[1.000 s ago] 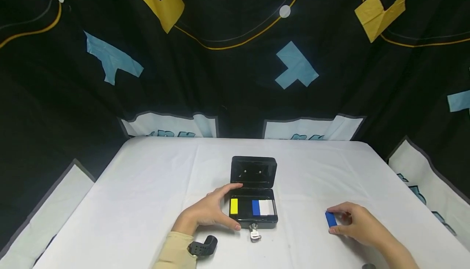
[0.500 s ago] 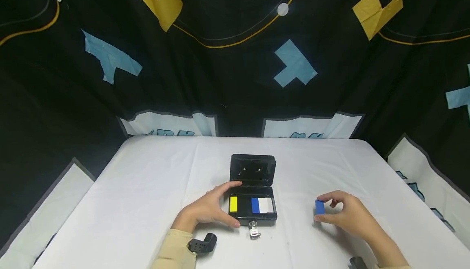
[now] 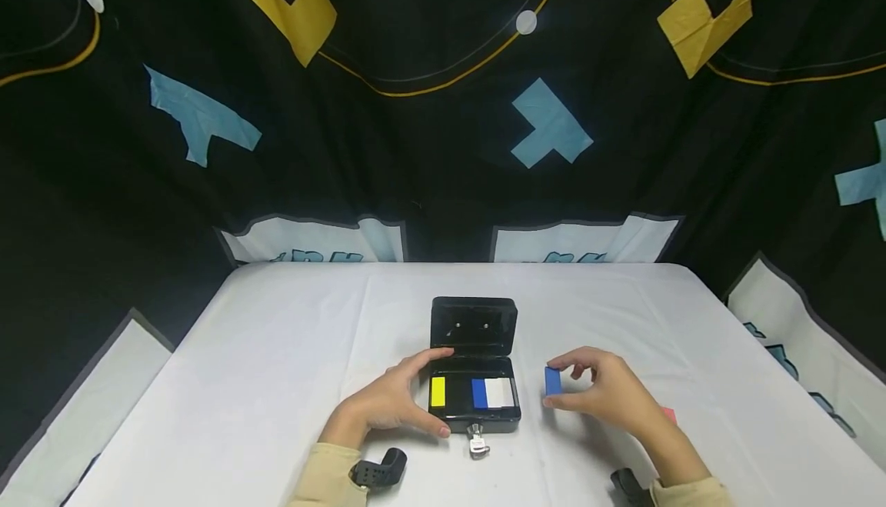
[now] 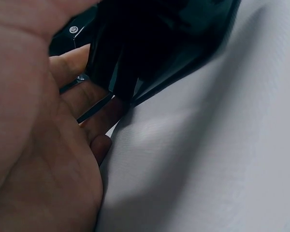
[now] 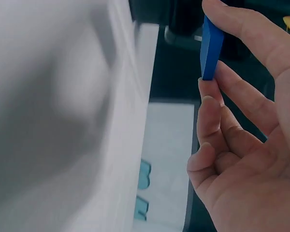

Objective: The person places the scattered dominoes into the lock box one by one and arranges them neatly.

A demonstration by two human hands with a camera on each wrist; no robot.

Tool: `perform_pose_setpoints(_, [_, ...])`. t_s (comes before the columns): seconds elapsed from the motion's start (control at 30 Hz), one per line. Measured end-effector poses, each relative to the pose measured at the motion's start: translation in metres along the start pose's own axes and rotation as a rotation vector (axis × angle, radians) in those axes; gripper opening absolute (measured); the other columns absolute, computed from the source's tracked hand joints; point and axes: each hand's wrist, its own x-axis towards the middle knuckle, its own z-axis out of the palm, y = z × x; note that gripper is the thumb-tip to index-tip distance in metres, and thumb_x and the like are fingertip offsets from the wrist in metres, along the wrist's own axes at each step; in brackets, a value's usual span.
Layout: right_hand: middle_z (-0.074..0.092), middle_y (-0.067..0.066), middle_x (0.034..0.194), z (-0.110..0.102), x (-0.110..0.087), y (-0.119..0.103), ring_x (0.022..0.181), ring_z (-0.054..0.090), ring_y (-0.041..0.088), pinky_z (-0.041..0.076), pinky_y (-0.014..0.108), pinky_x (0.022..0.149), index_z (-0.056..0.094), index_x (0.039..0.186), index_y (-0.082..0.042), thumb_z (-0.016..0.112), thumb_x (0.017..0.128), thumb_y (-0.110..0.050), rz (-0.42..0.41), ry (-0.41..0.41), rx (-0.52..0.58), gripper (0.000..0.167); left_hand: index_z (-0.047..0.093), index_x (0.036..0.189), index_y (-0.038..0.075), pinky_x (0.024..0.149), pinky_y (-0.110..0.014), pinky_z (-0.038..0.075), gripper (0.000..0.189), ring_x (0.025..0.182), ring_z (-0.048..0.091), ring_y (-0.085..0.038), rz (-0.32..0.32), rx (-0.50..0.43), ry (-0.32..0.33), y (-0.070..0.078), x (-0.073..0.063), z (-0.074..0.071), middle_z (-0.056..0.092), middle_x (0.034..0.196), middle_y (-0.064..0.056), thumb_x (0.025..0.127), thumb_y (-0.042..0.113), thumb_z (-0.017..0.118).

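Note:
A small black cash box stands on the white table with its lid raised. A key hangs from the lock on its front. Inside lie a yellow block at the left, and a blue block beside white blocks at the right. My left hand grips the box's left side, thumb at the front corner and index finger at the back. Just right of the box, my right hand pinches another blue block between thumb and fingertips, held above the table.
Partly hidden behind my right forearm is a red piece on the table. Each wrist wears a dark strap. A black curtain with coloured patches hangs behind the table.
My right hand has carried its blue block left, from the table's right part to near the box. The red piece has come into view. My left hand stays at the box.

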Motion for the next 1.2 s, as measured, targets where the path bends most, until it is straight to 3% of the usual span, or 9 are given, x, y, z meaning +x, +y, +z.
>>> perform_pose_setpoints(0.3, [0.068, -0.010, 0.098, 0.024, 0.014, -0.022, 0.086, 0.056, 0.017, 0.049, 0.036, 0.074, 0.078, 0.101, -0.020, 0.096, 0.065, -0.032, -0.077, -0.038, 0.033, 0.041, 0.042, 0.151, 0.037, 0.112, -0.069, 0.021, 0.108, 0.147, 0.025, -0.038, 0.029, 0.013, 0.004, -0.002, -0.002, 0.000, 0.034, 0.160, -0.005, 0.059, 0.031, 0.099])
perform_pose_setpoints(0.5, [0.069, -0.009, 0.100, 0.036, 0.023, -0.032, 0.088, 0.058, 0.019, 0.050, 0.036, 0.073, 0.078, 0.103, -0.017, 0.095, 0.066, -0.034, -0.126, -0.063, 0.047, 0.044, 0.041, 0.151, 0.036, 0.111, -0.070, 0.021, 0.108, 0.147, 0.025, -0.037, 0.008, 0.032, 0.000, -0.004, 0.000, -0.003, 0.034, 0.160, -0.004, 0.060, 0.034, 0.099])
perform_pose_setpoints(0.8, [0.067, -0.010, 0.096, 0.052, 0.033, -0.047, 0.089, 0.059, 0.019, 0.054, 0.045, 0.080, 0.077, 0.104, -0.014, 0.095, 0.067, -0.028, -0.177, -0.085, 0.030, 0.043, 0.041, 0.151, 0.039, 0.111, -0.070, 0.022, 0.106, 0.147, 0.025, -0.037, 0.021, 0.050, -0.004, -0.002, 0.004, -0.007, 0.033, 0.160, -0.005, 0.060, 0.035, 0.098])
perform_pose_setpoints(0.97, [0.065, -0.008, 0.096, 0.060, 0.035, -0.055, 0.089, 0.059, 0.021, 0.054, 0.043, 0.078, 0.077, 0.104, -0.013, 0.095, 0.068, -0.029, -0.194, -0.125, 0.030, 0.043, 0.041, 0.151, 0.037, 0.112, -0.070, 0.021, 0.106, 0.148, 0.023, -0.037, 0.018, 0.032, -0.007, -0.003, 0.004, -0.007, 0.033, 0.160, -0.005, 0.061, 0.033, 0.098])
perform_pose_setpoints(1.2, [0.065, -0.005, 0.103, 0.072, 0.036, -0.061, 0.094, 0.061, 0.019, 0.056, 0.044, 0.087, 0.076, 0.106, -0.013, 0.095, 0.068, -0.028, -0.187, -0.170, 0.037, 0.045, 0.041, 0.151, 0.038, 0.113, -0.069, 0.020, 0.106, 0.148, 0.023, -0.035, 0.022, 0.007, -0.029, -0.004, 0.001, -0.002, 0.033, 0.160, -0.002, 0.062, 0.032, 0.098])
